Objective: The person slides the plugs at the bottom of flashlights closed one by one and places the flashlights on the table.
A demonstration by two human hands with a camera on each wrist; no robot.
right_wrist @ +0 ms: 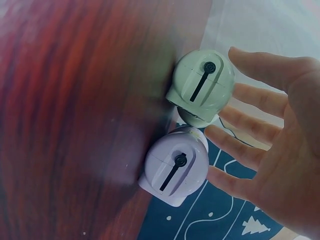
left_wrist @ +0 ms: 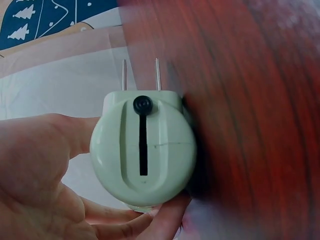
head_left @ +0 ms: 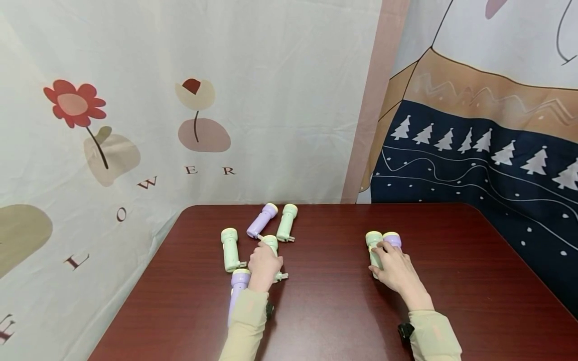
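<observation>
In the head view my left hand (head_left: 265,261) grips a pale green flashlight (head_left: 270,240) on the left half of the table. The left wrist view shows that flashlight's round end (left_wrist: 145,150) with two metal plug prongs standing out, the thumb on one side and fingers under the other. My right hand (head_left: 394,265) is over another green flashlight (head_left: 373,239), beside a purple flashlight (head_left: 392,239). Its fingers are fairly straight around the green flashlight's end (right_wrist: 205,82) in the right wrist view; the purple one (right_wrist: 177,165) lies close alongside.
Around my left hand lie a green flashlight (head_left: 230,249), a purple flashlight (head_left: 263,219), another green one (head_left: 287,221) and a purple one (head_left: 239,283) partly behind the sleeve. The dark red table (head_left: 329,306) meets a printed curtain (head_left: 289,100) at its far edge.
</observation>
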